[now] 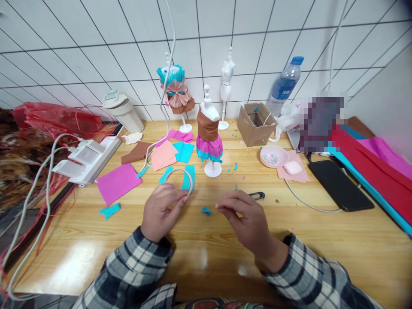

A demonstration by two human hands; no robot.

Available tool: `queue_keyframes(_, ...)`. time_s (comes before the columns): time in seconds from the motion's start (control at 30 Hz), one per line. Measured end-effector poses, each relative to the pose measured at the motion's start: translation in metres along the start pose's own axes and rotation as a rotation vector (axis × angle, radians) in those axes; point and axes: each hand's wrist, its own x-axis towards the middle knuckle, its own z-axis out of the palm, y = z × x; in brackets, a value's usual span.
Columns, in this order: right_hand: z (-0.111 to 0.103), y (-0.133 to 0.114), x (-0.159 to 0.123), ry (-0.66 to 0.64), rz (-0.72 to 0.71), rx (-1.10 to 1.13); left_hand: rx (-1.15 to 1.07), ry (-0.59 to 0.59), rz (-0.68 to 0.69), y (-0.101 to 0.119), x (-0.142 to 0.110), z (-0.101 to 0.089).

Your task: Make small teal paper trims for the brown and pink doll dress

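My left hand grips a narrow white ring, which looks like a roll of tape, between thumb and fingers. Thumb and fingertips of my right hand are pinched together above the table; whatever they hold is too small to make out. Between the hands a small blue paper bow lies on the wood. Behind it stands a small white dress form, wearing a brown top and a magenta skirt with a blue hem. A black looped handle shows partly behind my right hand.
Magenta, peach and blue paper pieces lie at left, near a power strip. Two more dress forms, a cardboard box and a water bottle stand behind. A pink bead dish and a phone are at right.
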Motion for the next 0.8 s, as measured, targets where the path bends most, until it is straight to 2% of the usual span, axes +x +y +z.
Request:
queue_keyframes(0.07,-0.002,0.007,0.005,0.0,0.169,0.07,0.194,-0.053,0.036,-0.021,0.006,-0.005)
queue_keyframes(0.13,-0.003,0.011,0.008,-0.006,0.285,0.118,0.289,-0.133,0.029,-0.037,0.007,-0.006)
queue_keyframes(0.27,-0.004,0.011,0.009,-0.029,0.352,0.182,0.317,-0.26,-0.037,-0.045,0.006,0.0)
queue_keyframes(0.33,-0.003,0.009,0.008,-0.053,0.376,0.198,0.325,-0.198,-0.077,-0.037,0.006,0.0)
queue_keyframes(0.4,-0.001,0.008,0.008,-0.081,0.423,0.215,0.315,-0.064,-0.106,-0.021,0.01,0.0)
queue_keyframes(0.43,-0.001,0.009,0.008,-0.098,0.45,0.227,0.26,-0.036,-0.116,-0.01,0.012,0.0)
queue_keyframes(0.47,0.0,0.009,0.008,-0.114,0.477,0.24,0.155,-0.071,-0.122,0.001,0.015,0.002)
queue_keyframes(0.53,0.001,0.011,0.007,-0.141,0.521,0.261,-0.064,-0.282,-0.139,0.023,0.021,0.009)
queue_keyframes(0.6,0.001,0.012,0.007,-0.152,0.553,0.258,-0.135,-0.382,-0.132,0.039,0.026,0.019)
queue_keyframes(0.67,0.001,0.013,0.006,-0.141,0.57,0.233,-0.144,-0.394,-0.121,0.047,0.029,0.028)
queue_keyframes(0.8,0.002,0.011,0.006,-0.104,0.564,0.169,-0.132,-0.373,-0.07,0.047,0.025,0.036)
